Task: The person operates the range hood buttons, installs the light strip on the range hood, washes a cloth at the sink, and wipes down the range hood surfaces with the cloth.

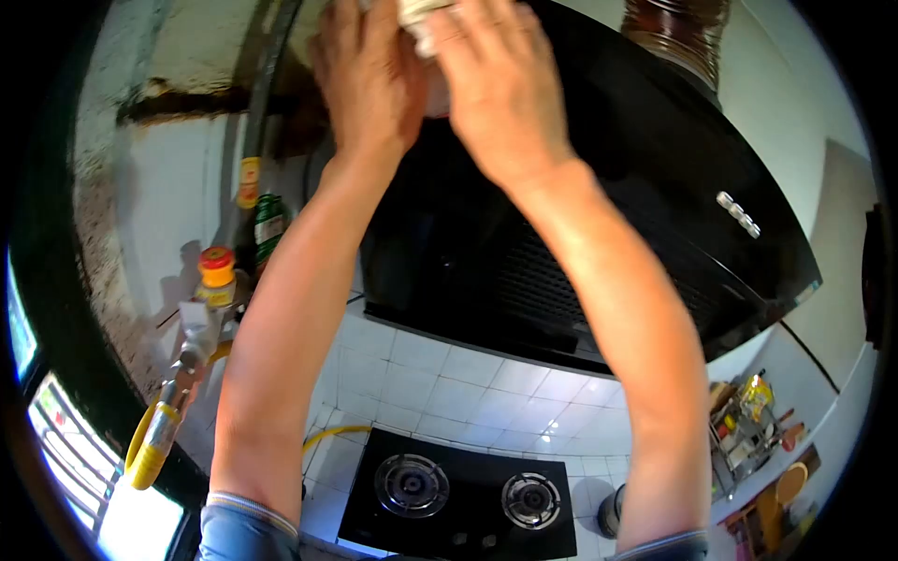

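Note:
Both arms reach up to the upper left end of a black range hood [645,159]. A crumpled whitish cloth [423,17] lies between my hands at the top edge of the view. My right hand [505,93] has its fingers closed over the cloth's right side. Close by on the left, my left hand [369,84] is beside the cloth, its fingertips cut off by the frame, so its grip is hidden. Part of a pale, blurred surface shows between the wrists.
Below stands a black gas stove [454,510] with two burners. At left are a red-lidded jar [217,271], a green bottle [268,224] and a tap with a yellow hose [154,449]. A ribbed duct [675,33] rises behind the hood. Utensils fill a rack [748,435] at right.

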`<control>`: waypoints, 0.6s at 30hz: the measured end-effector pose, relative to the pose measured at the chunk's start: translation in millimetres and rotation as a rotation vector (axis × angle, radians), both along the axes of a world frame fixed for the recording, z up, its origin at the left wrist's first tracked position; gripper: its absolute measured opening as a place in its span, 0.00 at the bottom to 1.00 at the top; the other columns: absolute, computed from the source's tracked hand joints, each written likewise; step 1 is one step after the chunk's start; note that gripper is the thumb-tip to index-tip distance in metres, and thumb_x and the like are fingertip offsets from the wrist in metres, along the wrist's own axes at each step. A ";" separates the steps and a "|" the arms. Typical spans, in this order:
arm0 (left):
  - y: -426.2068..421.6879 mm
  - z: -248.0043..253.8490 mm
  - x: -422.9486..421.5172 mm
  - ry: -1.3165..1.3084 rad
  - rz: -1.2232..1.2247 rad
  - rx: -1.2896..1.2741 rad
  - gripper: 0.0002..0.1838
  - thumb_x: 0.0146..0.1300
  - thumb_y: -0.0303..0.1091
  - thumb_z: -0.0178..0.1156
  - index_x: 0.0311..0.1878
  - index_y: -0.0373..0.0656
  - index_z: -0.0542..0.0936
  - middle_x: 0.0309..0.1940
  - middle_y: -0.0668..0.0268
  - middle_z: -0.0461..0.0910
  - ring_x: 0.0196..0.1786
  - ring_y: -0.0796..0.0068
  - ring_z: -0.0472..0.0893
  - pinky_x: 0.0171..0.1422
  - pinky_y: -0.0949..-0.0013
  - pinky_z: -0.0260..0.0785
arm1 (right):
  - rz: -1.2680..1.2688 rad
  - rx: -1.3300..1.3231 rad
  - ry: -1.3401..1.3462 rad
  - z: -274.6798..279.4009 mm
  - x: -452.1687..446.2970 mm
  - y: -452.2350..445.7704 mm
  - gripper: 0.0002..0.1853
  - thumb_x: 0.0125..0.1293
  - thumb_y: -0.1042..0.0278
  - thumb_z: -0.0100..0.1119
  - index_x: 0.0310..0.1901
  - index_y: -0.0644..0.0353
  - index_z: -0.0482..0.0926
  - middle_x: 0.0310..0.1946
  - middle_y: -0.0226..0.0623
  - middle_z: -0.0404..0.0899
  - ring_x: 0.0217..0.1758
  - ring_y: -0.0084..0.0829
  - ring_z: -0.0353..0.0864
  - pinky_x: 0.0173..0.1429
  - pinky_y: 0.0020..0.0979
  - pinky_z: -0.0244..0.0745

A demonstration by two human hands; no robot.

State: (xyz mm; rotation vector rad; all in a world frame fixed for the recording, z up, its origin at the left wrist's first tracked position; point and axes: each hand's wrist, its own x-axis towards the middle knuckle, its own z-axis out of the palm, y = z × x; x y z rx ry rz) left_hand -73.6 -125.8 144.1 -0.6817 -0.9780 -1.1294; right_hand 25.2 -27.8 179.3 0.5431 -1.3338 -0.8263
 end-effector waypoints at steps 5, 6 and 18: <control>46.3 -65.5 -35.7 -0.113 -0.235 0.055 0.35 0.73 0.40 0.59 0.79 0.44 0.61 0.82 0.46 0.54 0.82 0.42 0.56 0.81 0.38 0.47 | -0.390 0.039 0.010 -70.6 -22.8 34.0 0.28 0.73 0.58 0.47 0.71 0.59 0.73 0.77 0.54 0.63 0.84 0.54 0.55 0.85 0.55 0.45; 48.6 -79.7 -40.0 -0.103 0.067 0.027 0.34 0.73 0.40 0.59 0.79 0.42 0.62 0.80 0.44 0.55 0.81 0.39 0.57 0.81 0.37 0.49 | -0.416 0.039 -0.009 -85.2 -26.0 43.6 0.28 0.73 0.57 0.47 0.72 0.58 0.73 0.78 0.53 0.61 0.84 0.54 0.53 0.86 0.55 0.42; 73.6 -15.6 11.1 0.154 0.246 0.005 0.30 0.80 0.40 0.47 0.82 0.46 0.59 0.83 0.50 0.53 0.83 0.44 0.53 0.84 0.38 0.40 | -0.167 -0.066 0.167 -39.0 32.5 77.6 0.25 0.72 0.61 0.53 0.67 0.63 0.77 0.74 0.50 0.69 0.80 0.48 0.65 0.82 0.60 0.49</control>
